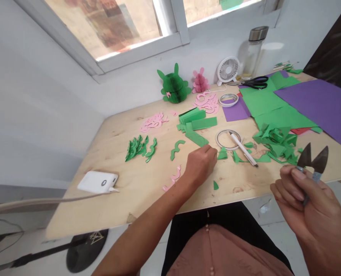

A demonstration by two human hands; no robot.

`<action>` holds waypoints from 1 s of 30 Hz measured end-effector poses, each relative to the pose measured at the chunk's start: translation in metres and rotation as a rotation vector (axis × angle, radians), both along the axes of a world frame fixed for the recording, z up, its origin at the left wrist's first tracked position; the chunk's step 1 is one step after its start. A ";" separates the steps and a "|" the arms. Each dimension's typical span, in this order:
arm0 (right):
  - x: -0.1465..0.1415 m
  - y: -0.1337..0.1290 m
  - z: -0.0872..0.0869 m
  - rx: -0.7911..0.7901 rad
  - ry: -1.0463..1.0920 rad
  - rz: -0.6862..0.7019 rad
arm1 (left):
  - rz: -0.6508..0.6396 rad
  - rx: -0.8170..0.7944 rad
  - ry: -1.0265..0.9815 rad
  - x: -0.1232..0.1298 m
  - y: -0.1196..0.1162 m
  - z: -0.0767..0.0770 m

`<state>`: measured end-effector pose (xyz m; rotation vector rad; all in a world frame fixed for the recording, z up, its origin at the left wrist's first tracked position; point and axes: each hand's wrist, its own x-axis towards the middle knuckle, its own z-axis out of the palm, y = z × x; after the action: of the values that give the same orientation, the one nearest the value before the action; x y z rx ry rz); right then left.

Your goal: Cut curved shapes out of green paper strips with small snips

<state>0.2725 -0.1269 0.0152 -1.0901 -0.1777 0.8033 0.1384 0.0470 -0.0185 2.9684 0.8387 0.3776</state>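
Observation:
My right hand (pixel 311 195) grips a pair of small scissors (pixel 320 159) at the table's front edge. Their dark blades stand apart and point upward. On the tabletop, my left hand (pixel 201 165) is closed with fingertips pressed together; what they hold, if anything, is hidden. Just right of those fingertips lies a green paper scrap (pixel 222 153). Behind them sits a stack of green paper strips (pixel 197 122). A wavy green cutout (pixel 177 149) and a wavy pink cutout (pixel 176 175), partly covered by my forearm, lie to the left.
Green scraps (pixel 276 140), a white pen (pixel 243 148) and tape rings (pixel 228 100) lie on the right, near purple sheets (pixel 320 103). At the back stand green (pixel 174 86) and pink (pixel 200 81) paper animals, a fan (pixel 228 71) and a bottle (pixel 252 55). A power bank (pixel 98 181) is left.

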 end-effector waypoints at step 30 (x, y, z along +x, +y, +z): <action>0.019 -0.007 0.006 0.039 0.018 -0.122 | -0.007 -0.368 -0.120 0.103 -0.015 0.042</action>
<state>0.2919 -0.1339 0.0215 -1.0462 -0.1104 0.6979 0.2409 0.0323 0.0234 2.5828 0.7865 0.3526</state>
